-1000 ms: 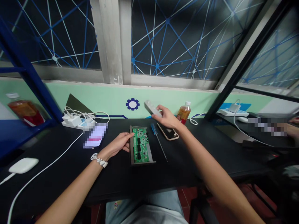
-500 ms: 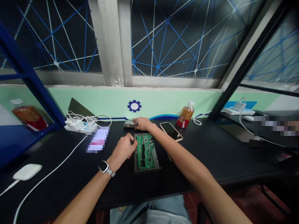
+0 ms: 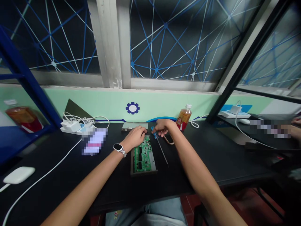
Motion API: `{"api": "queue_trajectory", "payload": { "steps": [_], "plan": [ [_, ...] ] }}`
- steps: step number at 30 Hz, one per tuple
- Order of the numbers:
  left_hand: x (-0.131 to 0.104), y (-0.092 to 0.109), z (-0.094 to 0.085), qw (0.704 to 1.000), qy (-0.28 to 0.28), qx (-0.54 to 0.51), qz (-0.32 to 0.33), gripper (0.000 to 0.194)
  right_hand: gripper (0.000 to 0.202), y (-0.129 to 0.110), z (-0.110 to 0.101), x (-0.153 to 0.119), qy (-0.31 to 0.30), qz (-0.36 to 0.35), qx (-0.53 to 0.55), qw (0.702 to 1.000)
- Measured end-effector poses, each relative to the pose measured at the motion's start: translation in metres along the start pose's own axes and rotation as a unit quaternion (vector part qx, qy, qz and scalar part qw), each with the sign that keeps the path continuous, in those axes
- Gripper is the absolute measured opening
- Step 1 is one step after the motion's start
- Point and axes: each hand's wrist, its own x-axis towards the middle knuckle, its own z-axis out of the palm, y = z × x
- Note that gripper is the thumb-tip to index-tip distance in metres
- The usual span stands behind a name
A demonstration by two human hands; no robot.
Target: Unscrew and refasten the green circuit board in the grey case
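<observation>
We judge: taking up the screwdriver. Right hand curled at it, left hand leftward over board; either hold, can't tell. Lifting wants firm closure.

A capped bottle with a red label stands at the back right of the desk, near the pale green wall with its gear picture. At the back left, white plugs crowd a power strip; a rounded white case lies nearer the front.
</observation>
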Motion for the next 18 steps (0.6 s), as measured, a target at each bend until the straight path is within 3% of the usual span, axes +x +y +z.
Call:
{"api": "queue_trajectory", "payload": {
  "steps": [5,11,14,15,17,18],
  "plan": [
    [-0.001,-0.004,0.017,0.999,0.010,-0.032,-0.024,0.025,0.036,0.005,0.017,0.011,-0.089,0.063,0.003,0.994],
    [-0.014,-0.010,0.018,0.998,0.030,-0.028,-0.041,0.024,0.029,0.005,0.021,0.007,-0.040,-0.017,0.065,0.997],
    [-0.014,-0.012,0.020,0.998,0.038,-0.022,-0.046,0.024,0.029,-0.006,0.009,0.001,0.078,-0.109,0.104,0.986],
    [-0.014,-0.013,0.020,0.998,0.041,-0.023,-0.047,0.024,0.029,-0.012,0.005,-0.001,0.170,-0.173,0.127,0.962],
    [-0.014,-0.015,0.020,0.998,0.045,-0.025,-0.045,0.023,0.028,-0.025,-0.003,-0.006,0.252,-0.234,0.143,0.928],
    [-0.015,-0.016,0.020,0.998,0.046,-0.027,-0.045,0.023,0.026,-0.032,-0.005,-0.009,0.303,-0.285,0.152,0.896]
  ]
}}
